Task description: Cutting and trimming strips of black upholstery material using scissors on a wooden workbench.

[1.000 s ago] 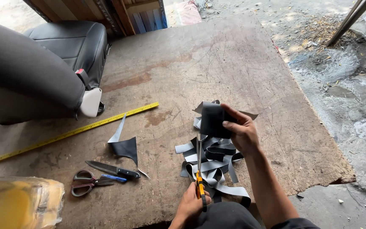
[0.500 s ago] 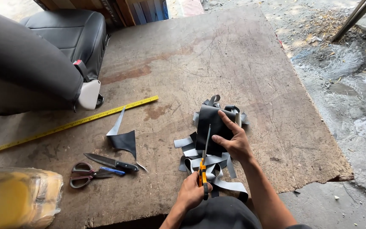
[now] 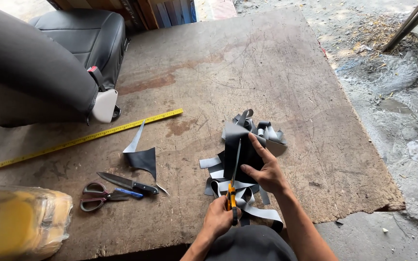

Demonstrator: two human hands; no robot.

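The left hand (image 3: 217, 220) has a closed grip on a yellow utility knife (image 3: 232, 193), blade along a dark leather strip (image 3: 240, 154). The right hand (image 3: 266, 170) pins that strip atop a pile of offcuts (image 3: 247, 203) on the wooden board (image 3: 267, 72). Scissors (image 3: 97, 195) lie well apart.

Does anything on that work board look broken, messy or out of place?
A few things. The wooden board is stained and scratched, and its near right corner is broken away in a ragged edge. Cut grey strips lie in a loose tangle under the hands, and one dark offcut lies apart, near the knife and scissors.
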